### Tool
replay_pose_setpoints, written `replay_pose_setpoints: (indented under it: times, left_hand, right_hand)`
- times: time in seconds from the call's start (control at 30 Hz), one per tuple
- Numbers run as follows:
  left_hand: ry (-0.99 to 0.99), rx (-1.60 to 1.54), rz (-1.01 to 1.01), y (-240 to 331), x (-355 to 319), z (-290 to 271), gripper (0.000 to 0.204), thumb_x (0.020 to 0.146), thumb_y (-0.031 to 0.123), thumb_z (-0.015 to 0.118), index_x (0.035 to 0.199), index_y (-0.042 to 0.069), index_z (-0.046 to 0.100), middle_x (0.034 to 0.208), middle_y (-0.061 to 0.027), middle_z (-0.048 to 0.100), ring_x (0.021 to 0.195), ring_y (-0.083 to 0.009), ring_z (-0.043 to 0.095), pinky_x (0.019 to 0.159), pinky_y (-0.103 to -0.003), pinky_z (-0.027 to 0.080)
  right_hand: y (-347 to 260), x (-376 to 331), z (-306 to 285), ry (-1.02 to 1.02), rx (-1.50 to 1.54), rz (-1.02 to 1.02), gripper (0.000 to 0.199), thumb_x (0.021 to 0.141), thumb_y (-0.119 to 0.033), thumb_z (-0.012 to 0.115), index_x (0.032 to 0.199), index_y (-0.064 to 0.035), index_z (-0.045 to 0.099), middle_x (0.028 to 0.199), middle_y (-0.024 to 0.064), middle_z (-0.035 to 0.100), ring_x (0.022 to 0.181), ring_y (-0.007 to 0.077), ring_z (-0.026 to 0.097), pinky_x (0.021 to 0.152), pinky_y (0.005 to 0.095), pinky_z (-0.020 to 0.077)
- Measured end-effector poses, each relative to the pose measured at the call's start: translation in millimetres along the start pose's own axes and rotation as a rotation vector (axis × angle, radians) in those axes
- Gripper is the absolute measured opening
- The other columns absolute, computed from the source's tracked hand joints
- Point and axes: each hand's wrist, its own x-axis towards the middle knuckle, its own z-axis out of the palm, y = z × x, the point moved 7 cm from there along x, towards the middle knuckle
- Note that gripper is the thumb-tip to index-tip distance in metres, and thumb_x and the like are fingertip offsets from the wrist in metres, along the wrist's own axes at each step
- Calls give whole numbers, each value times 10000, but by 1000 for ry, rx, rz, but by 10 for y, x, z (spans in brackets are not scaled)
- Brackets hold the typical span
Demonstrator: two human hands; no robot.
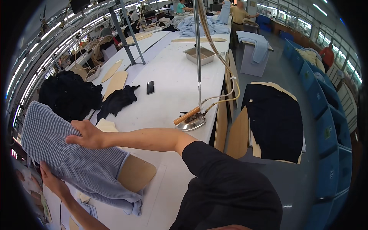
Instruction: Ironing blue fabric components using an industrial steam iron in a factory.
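A light blue-grey knitted garment (73, 161) is pulled over a flat wooden board (136, 173), whose rounded end sticks out of the knit toward the right. Reaching across from the right, my right hand (88, 134) grips the knit on top, thumb and fingers closed on it. At the garment's near left edge, my left hand (53, 182) holds the border, its fingertips partly hidden against the knit. The garment's far left part is raised and tilted. An iron (190, 119) with a wooden handle rests on the white table (165, 99), apart from both hands.
Dark garments (69, 96) are heaped at the left. A phone (150, 87) and a tray (199, 55) lie farther up the table. A pole and hoses (230, 73) rise by the iron. At right stand a stack of dark knit pieces (274, 122) and blue bins (326, 134). Other people work far off.
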Motion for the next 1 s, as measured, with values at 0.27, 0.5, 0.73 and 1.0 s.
replay_pose_setpoints:
  times: [0.27,0.5,0.73,1.0]
  left_hand:
    - [-122,-44,123,-488,-203,55,488,1091,395,494,1270,-29,658,1227,-128,709,1017,-204,678,883,-273,514]
    - [-191,-329,-45,-212,-763,157,460,1127,325,376,1368,-8,581,1296,-158,653,1083,-217,672,895,-287,547]
    - [217,-91,262,-543,-1019,289,280,1078,217,540,950,-9,643,847,-11,621,768,-108,505,735,-242,427]
    - [-20,-464,64,207,-546,24,366,1081,273,535,1098,-54,699,948,-72,720,819,-112,610,726,-230,478]
  right_hand:
    - [125,-343,-80,50,-11,128,437,871,-385,802,937,-3,601,829,120,652,691,210,584,663,353,484]
    - [295,-589,-38,-153,13,186,595,830,-548,813,1028,-16,638,934,109,681,803,220,642,759,352,515]
    - [439,-1098,-180,-59,-26,347,418,917,-281,785,1194,4,656,1012,123,749,839,181,713,744,269,579]
    - [-27,-289,-19,-107,134,159,469,960,-429,719,1126,5,656,927,84,714,736,137,641,677,231,515]
